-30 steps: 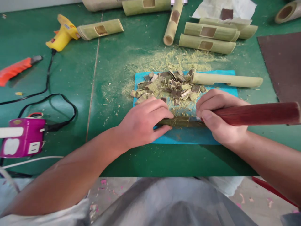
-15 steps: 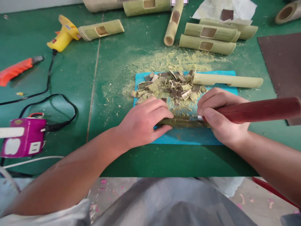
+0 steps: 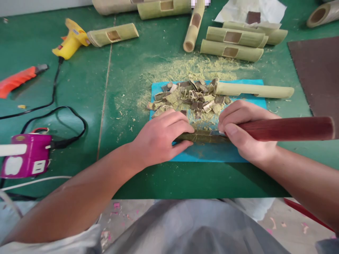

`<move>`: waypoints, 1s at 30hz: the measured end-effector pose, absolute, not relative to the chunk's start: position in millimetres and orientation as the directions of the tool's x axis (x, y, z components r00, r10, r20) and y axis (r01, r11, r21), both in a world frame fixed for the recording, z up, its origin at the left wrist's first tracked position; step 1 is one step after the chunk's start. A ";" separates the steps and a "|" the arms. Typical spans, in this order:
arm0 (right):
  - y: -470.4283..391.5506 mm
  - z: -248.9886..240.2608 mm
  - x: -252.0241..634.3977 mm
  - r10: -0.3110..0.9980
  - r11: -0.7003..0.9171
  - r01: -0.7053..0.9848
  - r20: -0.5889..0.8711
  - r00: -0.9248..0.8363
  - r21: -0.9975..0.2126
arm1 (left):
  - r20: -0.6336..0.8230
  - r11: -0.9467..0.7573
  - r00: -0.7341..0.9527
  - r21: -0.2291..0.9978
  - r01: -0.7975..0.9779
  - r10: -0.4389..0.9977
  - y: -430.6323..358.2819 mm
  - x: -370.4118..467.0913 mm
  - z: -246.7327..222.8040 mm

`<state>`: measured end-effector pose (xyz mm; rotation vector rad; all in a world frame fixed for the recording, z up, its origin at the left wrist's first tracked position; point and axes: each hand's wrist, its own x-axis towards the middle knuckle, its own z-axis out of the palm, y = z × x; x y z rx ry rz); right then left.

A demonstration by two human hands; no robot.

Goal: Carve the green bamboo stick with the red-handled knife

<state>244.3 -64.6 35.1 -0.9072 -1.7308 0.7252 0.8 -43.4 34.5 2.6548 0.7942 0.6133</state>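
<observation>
A dark bamboo piece lies across the near part of a blue mat. My left hand grips its left end between thumb and fingers. The thick dark red handle of a tool is in my right hand, closed round it near the blade. That short metal blade points left and lies against the bamboo's top. Behind my hands, brown and pale chips are heaped with yellowish dust. A pale split bamboo tube rests at the mat's back right.
Cut bamboo tubes with square openings lie at the back. On the left are a yellow glue gun, an orange cutter, and a purple power socket with cords. A brown sheet lies right.
My right hand and the red-handled tool have shifted slightly left along the bamboo, and the handle's far end sits a little lower. My left hand keeps its hold.
</observation>
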 end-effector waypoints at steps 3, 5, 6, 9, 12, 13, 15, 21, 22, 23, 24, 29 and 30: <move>-64.0 33.5 245.0 0.835 0.549 0.227 0.514 -0.198 -0.804 | 0.314 -0.803 0.757 0.397 0.443 0.573 -43.4 1.2 34.5; -63.2 33.8 244.7 0.828 0.559 0.215 0.524 -0.201 -0.801 | 0.316 -0.805 0.757 0.396 0.442 0.572 -43.2 1.2 34.0; -62.7 34.0 244.4 0.825 0.563 0.209 0.528 -0.204 -0.799 | 0.315 -0.804 0.757 0.396 0.443 0.573 -43.1 1.0 33.6; -61.8 34.6 243.6 0.817 0.574 0.193 0.539 -0.207 -0.796 | 0.316 -0.803 0.756 0.396 0.445 0.574 -42.7 0.2 32.6; -61.3 35.5 242.7 0.821 0.568 0.200 0.533 -0.204 -0.799 | 0.324 -0.805 0.753 0.397 0.441 0.572 -42.6 -0.1 32.1; -61.1 35.9 242.4 0.826 0.562 0.208 0.527 -0.202 -0.801 | 0.323 -0.803 0.752 0.399 0.443 0.575 -42.7 -0.1 32.0; -60.8 36.8 241.7 0.832 0.553 0.220 0.515 -0.206 -0.804 | 0.320 -0.800 0.751 0.401 0.446 0.578 -42.9 0.1 32.0; -61.6 37.0 241.5 0.829 0.556 0.213 0.519 -0.207 -0.803 | 0.315 -0.801 0.754 0.400 0.446 0.577 -43.1 0.3 32.7; -62.0 36.4 241.6 0.831 0.555 0.210 0.523 -0.190 -0.805 | 0.310 -0.798 0.753 0.401 0.449 0.580 -43.0 0.2 32.8; -62.2 35.7 241.8 0.833 0.552 0.207 0.525 -0.176 -0.808 | 0.308 -0.797 0.753 0.402 0.451 0.581 -43.0 0.2 32.8; -62.5 35.0 241.9 0.836 0.547 0.205 0.522 -0.168 -0.811 | 0.307 -0.797 0.753 0.402 0.451 0.582 -42.9 0.2 32.7; -62.3 33.4 241.9 0.835 0.547 0.192 0.516 -0.189 -0.815 | 0.314 -0.802 0.755 0.395 0.448 0.576 -42.5 0.2 32.3; -62.1 33.9 241.7 0.834 0.548 0.192 0.517 -0.192 -0.814 | 0.316 -0.803 0.755 0.395 0.446 0.575 -42.4 0.1 32.3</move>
